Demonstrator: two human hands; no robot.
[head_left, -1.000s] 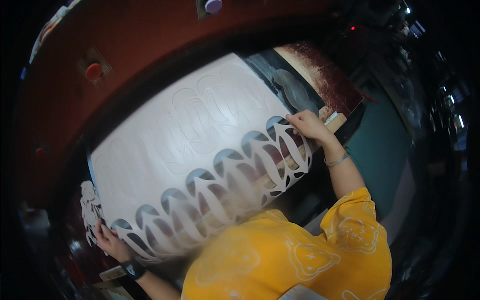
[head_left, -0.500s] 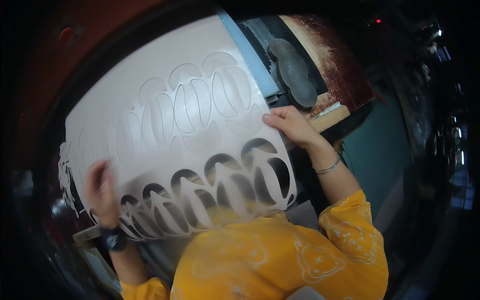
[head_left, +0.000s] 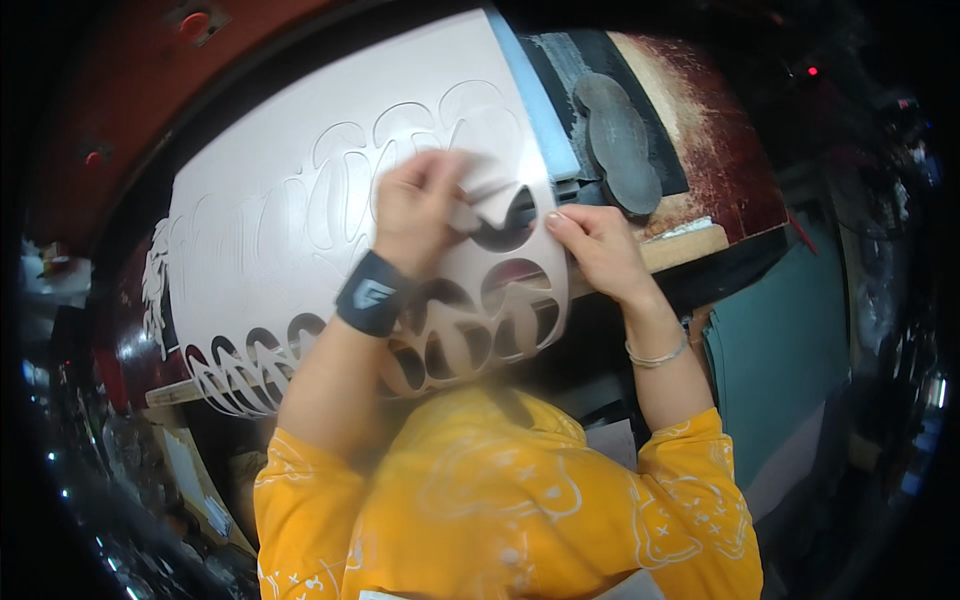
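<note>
Pinching the right edge of a pale sheet (head_left: 265, 235) between thumb and fingers, the right hand (head_left: 605, 248) is near a dark sole-shaped block (head_left: 622, 145). The blurred left hand (head_left: 418, 210) holds a pale cut-out piece (head_left: 492, 205) by a dark opening. The sheet's near side overhangs the dark-red table (head_left: 728, 150).

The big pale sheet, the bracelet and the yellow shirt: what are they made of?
The sheet could be smooth plastic or fake leather: thin cut edges, soft sheen. The bracelet seems polished metal: it's silvery. The shirt looks like matt cloth: it wrinkles softly.
</note>
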